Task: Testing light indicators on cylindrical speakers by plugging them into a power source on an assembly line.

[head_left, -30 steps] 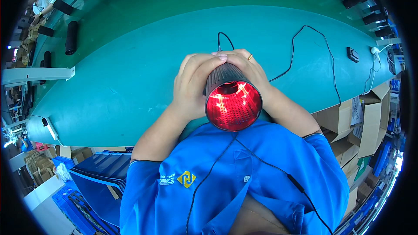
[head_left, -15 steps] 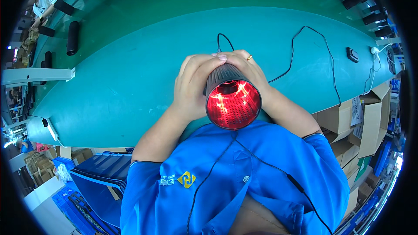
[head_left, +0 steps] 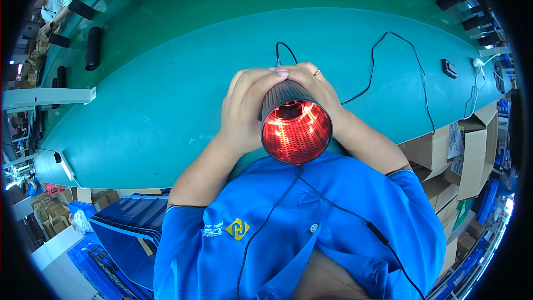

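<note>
Both my hands are wrapped around a black perforated cylinder, tilted so that its open end points toward me. Inside, red-orange light glows on the mesh wall, with a dark round part deeper in. My left hand grips the left side, and my right hand, with a gold ring on one finger, closes over the right and far side. The thumbs meet on top. From the cylinder's far end a black cable loops up.
A green work table spreads beneath, with a long black cord and a small black block at right. Beyond lies a darker green strip with black cylinders. Cardboard boxes stand right; blue bins lower left. Another person works far left.
The light inside the cylinder has turned from deep red to a more orange red. The cylinder has shifted very slightly; my grip looks the same.
</note>
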The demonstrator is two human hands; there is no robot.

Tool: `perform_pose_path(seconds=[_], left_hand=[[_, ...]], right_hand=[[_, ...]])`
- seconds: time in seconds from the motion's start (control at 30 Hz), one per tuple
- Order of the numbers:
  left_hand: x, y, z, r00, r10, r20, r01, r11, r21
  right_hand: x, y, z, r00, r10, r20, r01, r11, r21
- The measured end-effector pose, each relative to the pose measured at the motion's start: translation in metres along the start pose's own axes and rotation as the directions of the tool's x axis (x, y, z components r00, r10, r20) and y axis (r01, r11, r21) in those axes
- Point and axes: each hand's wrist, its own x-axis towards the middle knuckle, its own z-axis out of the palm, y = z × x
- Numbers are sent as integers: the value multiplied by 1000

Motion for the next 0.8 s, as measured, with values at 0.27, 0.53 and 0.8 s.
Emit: perform_pose_path(seconds=[0.27,0.53,0.8], left_hand=[[0,1,0,1000,2,-10,-2,1000,-5],[1,2,-3,999,41,1,-41,998,40],[4,4,-8,997,81,-3,-81,993,84]], right_hand=[[-1,1,1,1000,-17,-12,17,1000,-25],[0,0,-1,999,-45,-3,45,999,-27],[1,-3,-4,998,-67,10,67,997,-27]])
